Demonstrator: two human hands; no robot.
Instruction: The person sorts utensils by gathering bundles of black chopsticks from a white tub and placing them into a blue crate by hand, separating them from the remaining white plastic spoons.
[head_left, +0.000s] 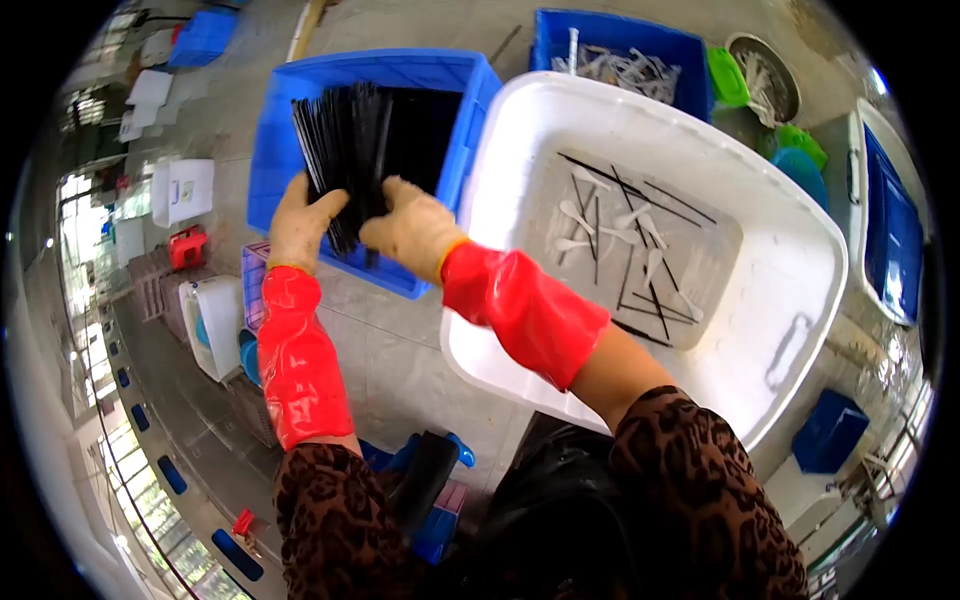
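Over the blue crate (pixel 262 150), I hold a thick bundle of thin black sticks (pixel 345 140), perhaps straws. My left hand (pixel 300 222), in a cream glove with a red cuff, grips its lower left side with the thumb across the front. On the right side, my right hand (pixel 415 222), gloved the same way, closes against the bundle with fingers bent. More black material fills the crate behind it. Beside my right arm stands a large white tub (pixel 790 330). White plastic spoons (pixel 620 235) and loose black sticks (pixel 655 300) lie scattered on its bottom.
Behind the tub is another blue crate (pixel 620 30) holding white pieces. A metal bowl (pixel 785 80) and a green container (pixel 728 78) stand to its right. A white bin with a blue lid (pixel 890 220) is far right. White containers (pixel 183 190) stand along the left.
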